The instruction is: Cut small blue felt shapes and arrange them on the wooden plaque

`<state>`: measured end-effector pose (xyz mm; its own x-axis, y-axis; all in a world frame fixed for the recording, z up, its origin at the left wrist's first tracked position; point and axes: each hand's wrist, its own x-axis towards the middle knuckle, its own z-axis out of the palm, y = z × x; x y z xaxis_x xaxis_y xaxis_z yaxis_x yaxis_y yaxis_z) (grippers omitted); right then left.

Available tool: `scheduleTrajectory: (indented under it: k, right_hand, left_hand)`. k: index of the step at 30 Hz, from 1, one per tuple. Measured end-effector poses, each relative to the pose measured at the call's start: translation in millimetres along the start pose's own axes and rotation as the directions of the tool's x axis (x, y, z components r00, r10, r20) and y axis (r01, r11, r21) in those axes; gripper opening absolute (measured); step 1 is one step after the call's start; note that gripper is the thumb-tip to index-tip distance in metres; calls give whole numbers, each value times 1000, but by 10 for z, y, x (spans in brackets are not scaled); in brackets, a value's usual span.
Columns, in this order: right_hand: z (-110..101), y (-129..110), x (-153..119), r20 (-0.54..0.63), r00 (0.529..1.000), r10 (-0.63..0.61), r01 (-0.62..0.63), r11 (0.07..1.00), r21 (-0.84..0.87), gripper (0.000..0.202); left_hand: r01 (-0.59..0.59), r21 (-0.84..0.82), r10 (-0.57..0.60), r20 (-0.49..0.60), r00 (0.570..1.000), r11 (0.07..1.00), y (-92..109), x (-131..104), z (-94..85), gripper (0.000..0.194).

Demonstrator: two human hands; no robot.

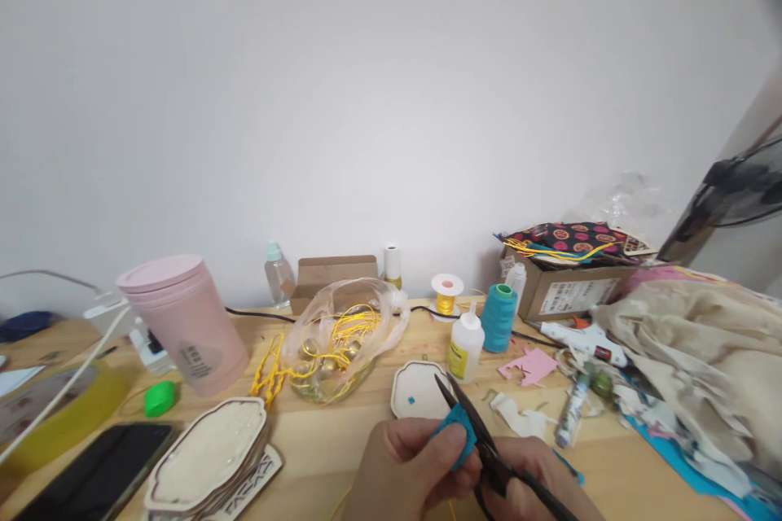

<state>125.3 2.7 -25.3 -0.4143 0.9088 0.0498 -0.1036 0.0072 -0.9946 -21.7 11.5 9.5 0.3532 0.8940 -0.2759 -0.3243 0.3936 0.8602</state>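
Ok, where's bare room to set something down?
Bare wood lies between the plaque stack and left hand, nearer than the plastic bag; another patch, between right hand and blue sheet. Crowded: around the glue gun.

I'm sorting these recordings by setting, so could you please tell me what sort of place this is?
Likely a craft worktable against a wall, judging by the blue thread cone, the glue gun, and the scissors in the right hand.
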Motion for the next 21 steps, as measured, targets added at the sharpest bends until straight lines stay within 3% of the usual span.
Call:
scheduleTrajectory:
  k: [7,15,21]
  right_hand:
    - [-92,133,7,-17,999,31,-33,995,-89,54]
    - [-114,-120,-7,114,993,-5,18,993,-113,46]
    - [-173,-10,-2,98,994,-44,64,976,-207,48]
  left_hand:
    - [-1,24,1,11,1000,1000,38,-13,-7,30]
    - [-40,118,43,-16,999,992,102,-49,-8,27]
    - [-63,174,74,-57,996,983,123,-53,-36,20]
